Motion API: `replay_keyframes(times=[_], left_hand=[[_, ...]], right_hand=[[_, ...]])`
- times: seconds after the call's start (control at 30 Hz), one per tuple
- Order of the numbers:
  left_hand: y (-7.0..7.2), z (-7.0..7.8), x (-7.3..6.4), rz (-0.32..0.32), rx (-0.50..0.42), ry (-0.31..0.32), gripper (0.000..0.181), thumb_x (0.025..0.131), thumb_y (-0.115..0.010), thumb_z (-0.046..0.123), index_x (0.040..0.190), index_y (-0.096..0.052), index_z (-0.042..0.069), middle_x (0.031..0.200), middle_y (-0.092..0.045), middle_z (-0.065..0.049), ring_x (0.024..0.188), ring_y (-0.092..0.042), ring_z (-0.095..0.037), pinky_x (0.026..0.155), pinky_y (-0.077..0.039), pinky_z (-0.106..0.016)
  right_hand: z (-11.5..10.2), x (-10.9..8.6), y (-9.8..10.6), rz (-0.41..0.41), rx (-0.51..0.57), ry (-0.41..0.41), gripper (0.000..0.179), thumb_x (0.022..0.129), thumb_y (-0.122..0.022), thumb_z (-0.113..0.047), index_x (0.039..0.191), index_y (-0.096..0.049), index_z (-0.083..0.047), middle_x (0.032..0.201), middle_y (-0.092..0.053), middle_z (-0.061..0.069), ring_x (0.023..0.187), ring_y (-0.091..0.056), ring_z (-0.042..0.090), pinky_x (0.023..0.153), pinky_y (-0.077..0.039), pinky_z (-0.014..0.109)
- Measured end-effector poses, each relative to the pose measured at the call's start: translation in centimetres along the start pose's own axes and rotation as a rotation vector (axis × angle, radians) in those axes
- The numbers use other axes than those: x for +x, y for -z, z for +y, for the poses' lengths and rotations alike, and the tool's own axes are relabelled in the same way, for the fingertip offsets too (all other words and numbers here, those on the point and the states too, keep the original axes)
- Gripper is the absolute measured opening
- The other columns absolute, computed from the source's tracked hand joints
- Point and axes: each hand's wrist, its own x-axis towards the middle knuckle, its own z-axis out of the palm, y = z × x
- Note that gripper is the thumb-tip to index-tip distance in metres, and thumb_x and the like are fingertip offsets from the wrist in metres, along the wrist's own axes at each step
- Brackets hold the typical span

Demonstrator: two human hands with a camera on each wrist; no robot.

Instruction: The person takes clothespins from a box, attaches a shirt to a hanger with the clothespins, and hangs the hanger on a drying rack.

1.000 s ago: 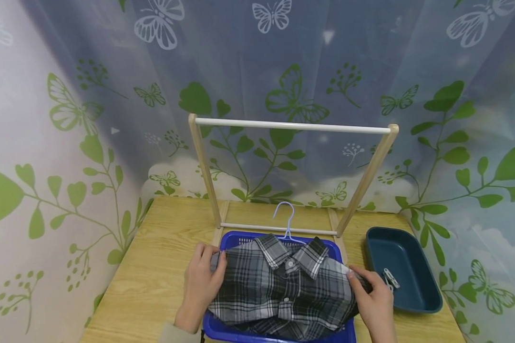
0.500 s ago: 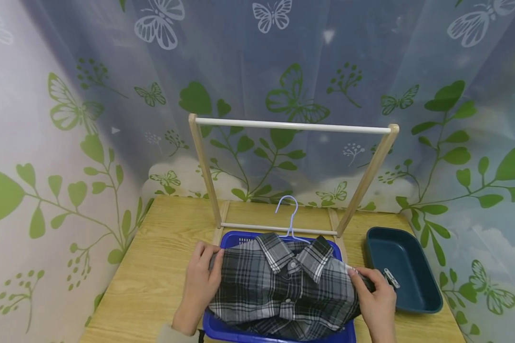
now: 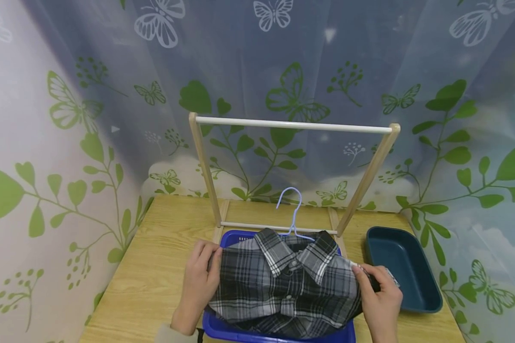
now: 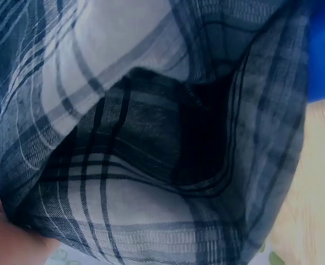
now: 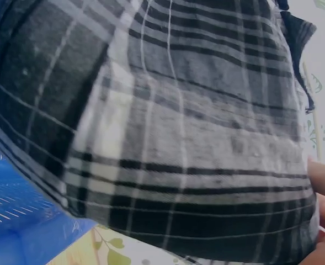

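A black, grey and white plaid shirt (image 3: 257, 281) hangs over a blue plastic basket (image 3: 227, 328), its collar toward the back. The hook of a light purple hanger (image 3: 295, 209) rises from the collar, while most of the hanger is hidden inside the shirt. My left hand (image 3: 199, 281) pinches the left shoulder between thumb and fingers. At the opposite shoulder my right hand (image 3: 379, 297) pinches the cloth too. In the left wrist view a sleeve opening (image 4: 201, 138) gapes below the hand. Shirt cloth (image 5: 206, 127) fills most of the right wrist view.
A rack with a white top bar (image 3: 292, 125) and wooden side posts stands behind the basket on the wooden table (image 3: 133, 286). At the right lies a dark teal tub (image 3: 412, 267), with metal clips partly hidden by my right hand. A patterned curtain surrounds the table.
Both hands have kept their pinch on the shirt. The right hand has shifted slightly right, and the hanger hook and collar have risen and moved a little to the right.
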Motion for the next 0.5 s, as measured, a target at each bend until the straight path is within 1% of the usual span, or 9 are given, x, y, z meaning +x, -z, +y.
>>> replay_keyframes(times=[0.13,0.27,0.37,0.5], left_hand=[[0.1,0.2,0.4,0.038,0.053,-0.053,0.008,0.091,-0.062,0.003,0.085,-0.063,0.007,0.083,-0.059,-0.004,0.076,-0.056,-0.021,0.073,-0.038,-0.033],[0.3,0.5,0.6,0.053,0.079,-0.079,0.01,0.094,-0.06,0.01,0.085,-0.064,0.006,0.08,-0.059,-0.003,0.074,-0.056,-0.022,0.07,-0.038,-0.038],[0.4,0.5,0.7,0.043,0.08,-0.09,0.01,0.092,-0.062,0.013,0.088,-0.066,0.005,0.08,-0.06,-0.003,0.072,-0.057,-0.022,0.067,-0.043,-0.039],[0.5,0.7,0.7,-0.002,0.079,-0.086,0.011,0.09,-0.067,0.016,0.092,-0.067,0.005,0.081,-0.061,-0.003,0.071,-0.059,-0.02,0.064,-0.047,-0.037]], right_hand=[[0.2,-0.1,0.0,0.024,0.06,0.015,0.008,0.082,-0.077,0.006,0.085,-0.073,0.0,0.078,-0.065,0.004,0.072,-0.056,0.0,0.066,-0.042,0.012],[0.2,-0.3,0.0,0.04,0.097,0.011,0.009,0.082,-0.077,0.007,0.086,-0.073,0.0,0.079,-0.064,0.004,0.071,-0.057,0.002,0.066,-0.043,0.012],[-0.3,-0.3,0.0,0.057,0.111,0.016,0.011,0.08,-0.076,0.011,0.086,-0.072,0.003,0.079,-0.063,0.005,0.072,-0.057,0.0,0.067,-0.043,0.011],[-1.8,-0.2,0.3,0.078,0.136,0.039,0.012,0.078,-0.074,0.018,0.085,-0.07,0.009,0.077,-0.062,0.008,0.072,-0.056,-0.001,0.068,-0.044,0.01]])
